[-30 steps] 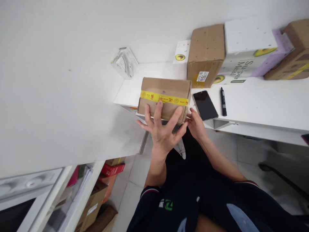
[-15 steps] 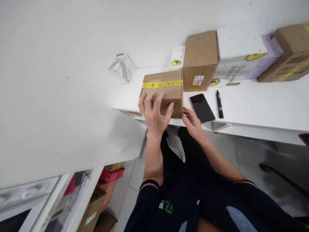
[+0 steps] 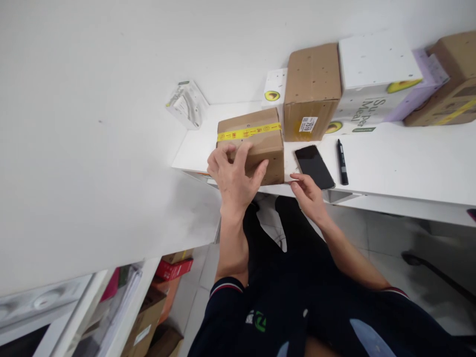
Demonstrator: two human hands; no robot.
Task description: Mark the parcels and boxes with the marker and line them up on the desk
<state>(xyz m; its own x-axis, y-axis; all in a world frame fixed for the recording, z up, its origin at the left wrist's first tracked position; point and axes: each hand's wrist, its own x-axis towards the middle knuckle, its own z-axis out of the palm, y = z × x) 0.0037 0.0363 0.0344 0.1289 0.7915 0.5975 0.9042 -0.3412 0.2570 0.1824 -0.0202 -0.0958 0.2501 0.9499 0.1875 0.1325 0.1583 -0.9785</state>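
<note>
Resting the left hand [image 3: 236, 181], with thumb and fingers apart, on the taped box [image 3: 256, 148] at centre on the worktop [image 3: 394, 158]; keeping the right hand [image 3: 310, 198] near the phone [image 3: 315, 167], grip unclear.

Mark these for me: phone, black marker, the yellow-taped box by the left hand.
Phone [image 3: 314, 166]: head view, middle of its dark screen.
Black marker [image 3: 341, 162]: head view, middle of its barrel.
Yellow-taped box [image 3: 266, 142]: head view, bare cardboard on its top face.
</note>
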